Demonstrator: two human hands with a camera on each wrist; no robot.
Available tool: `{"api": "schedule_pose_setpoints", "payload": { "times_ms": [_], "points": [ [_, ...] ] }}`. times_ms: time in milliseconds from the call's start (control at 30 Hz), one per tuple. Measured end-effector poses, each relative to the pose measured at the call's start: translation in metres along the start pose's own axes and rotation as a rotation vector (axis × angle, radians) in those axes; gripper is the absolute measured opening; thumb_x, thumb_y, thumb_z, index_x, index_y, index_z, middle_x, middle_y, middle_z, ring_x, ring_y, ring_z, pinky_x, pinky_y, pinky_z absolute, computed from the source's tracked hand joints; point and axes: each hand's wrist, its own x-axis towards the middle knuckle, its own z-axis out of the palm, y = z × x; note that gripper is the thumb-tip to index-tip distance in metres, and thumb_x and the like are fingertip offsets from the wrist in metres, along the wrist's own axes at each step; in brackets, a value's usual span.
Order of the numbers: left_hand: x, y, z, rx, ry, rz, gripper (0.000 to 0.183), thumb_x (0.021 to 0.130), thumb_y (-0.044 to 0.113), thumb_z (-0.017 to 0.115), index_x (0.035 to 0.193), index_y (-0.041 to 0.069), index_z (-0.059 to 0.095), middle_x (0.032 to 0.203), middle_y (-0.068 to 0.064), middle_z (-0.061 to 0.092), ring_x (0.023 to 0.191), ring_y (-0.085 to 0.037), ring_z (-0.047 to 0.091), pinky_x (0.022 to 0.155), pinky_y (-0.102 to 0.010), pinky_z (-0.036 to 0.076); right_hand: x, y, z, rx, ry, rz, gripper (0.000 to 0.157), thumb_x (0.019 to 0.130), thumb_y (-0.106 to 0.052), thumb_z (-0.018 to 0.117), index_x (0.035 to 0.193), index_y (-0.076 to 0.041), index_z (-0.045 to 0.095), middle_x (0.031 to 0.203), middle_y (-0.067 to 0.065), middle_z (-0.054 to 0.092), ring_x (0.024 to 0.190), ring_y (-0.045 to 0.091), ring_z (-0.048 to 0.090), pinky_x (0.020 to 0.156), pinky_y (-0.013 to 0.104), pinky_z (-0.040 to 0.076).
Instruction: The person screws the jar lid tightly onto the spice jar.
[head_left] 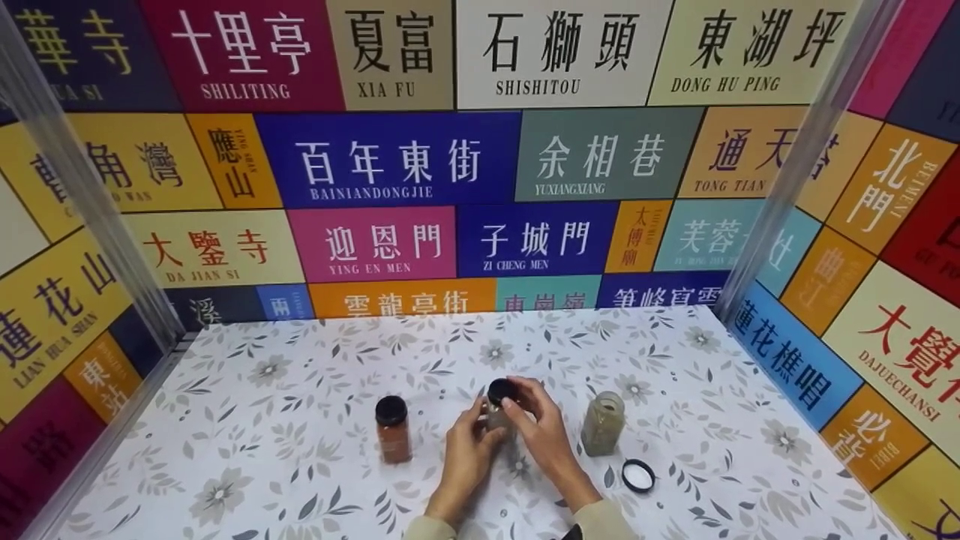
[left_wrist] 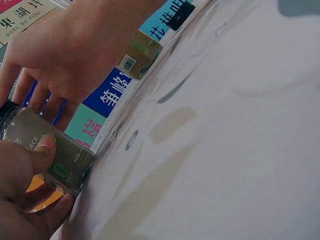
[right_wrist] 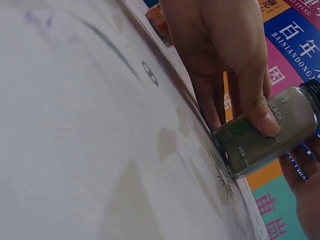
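Observation:
A square glass spice jar (left_wrist: 70, 152) of grey-brown powder stands on the table, its label showing the word BLACK. My left hand (head_left: 466, 454) grips the jar's body, thumb on the front and fingers around the side. Over the black cap (head_left: 499, 390) on top, my right hand (head_left: 551, 439) holds with thumb and fingers. The cap sits on the jar's mouth; whether it is loose or tight I cannot tell. To the right, another jar (head_left: 602, 429) with greenish powder stands uncapped. Beside it a black lid (head_left: 638, 476) lies with its white inside facing up.
Left of my hands stands a capped jar (head_left: 393, 435) with orange-red contents. A white cloth with grey leaves and flowers covers the table (head_left: 315, 405). Panels of coloured place-name signs (head_left: 390, 161) rise behind and on both sides, with clear corner strips (head_left: 780, 150).

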Motion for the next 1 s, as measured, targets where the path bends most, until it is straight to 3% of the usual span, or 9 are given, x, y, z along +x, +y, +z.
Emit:
{"api": "schedule_pose_setpoints", "payload": {
  "times_ms": [200,433,700,1000],
  "points": [
    [-0.0002,-0.0001,-0.0007,-0.007,-0.011,-0.016,0.058,0.082,0.004,0.077,0.134,-0.01,0.056,0.113,-0.022,0.069,0.104,-0.037,0.071,0.093,-0.041,0.06,0.0004,0.0001,0.0004,0.015,-0.009,-0.01,0.04,0.098,-0.013,0.063,0.135,0.0,0.056,0.132,0.018,0.065,0.117,0.018,0.064,0.099,0.019,0.05],
    [0.0002,-0.0011,-0.0009,-0.007,0.0,0.027,0.055,0.082,0.005,0.077,0.132,-0.008,0.058,0.112,-0.022,0.07,0.102,-0.039,0.072,0.092,-0.044,0.06,0.0006,-0.0008,-0.0005,0.006,-0.006,-0.008,0.039,0.097,-0.014,0.063,0.134,-0.002,0.057,0.131,0.017,0.066,0.117,0.022,0.065,0.099,0.02,0.05],
    [0.0001,-0.0008,-0.0005,0.002,-0.015,-0.021,0.058,0.082,0.005,0.076,0.134,-0.008,0.056,0.114,-0.021,0.069,0.106,-0.037,0.071,0.095,-0.043,0.058,-0.0004,0.0004,-0.0012,0.009,-0.011,-0.009,0.038,0.098,-0.014,0.062,0.134,-0.002,0.057,0.132,0.017,0.065,0.12,0.024,0.064,0.101,0.021,0.051],
    [-0.0011,-0.001,-0.0007,0.006,-0.001,0.012,0.06,0.081,0.011,0.078,0.133,-0.009,0.057,0.112,-0.02,0.071,0.103,-0.037,0.072,0.091,-0.042,0.059,0.0002,0.0004,-0.0012,0.031,-0.006,-0.021,0.039,0.098,-0.012,0.062,0.135,-0.001,0.056,0.132,0.02,0.065,0.117,0.014,0.064,0.098,0.017,0.051]
  ]
}}
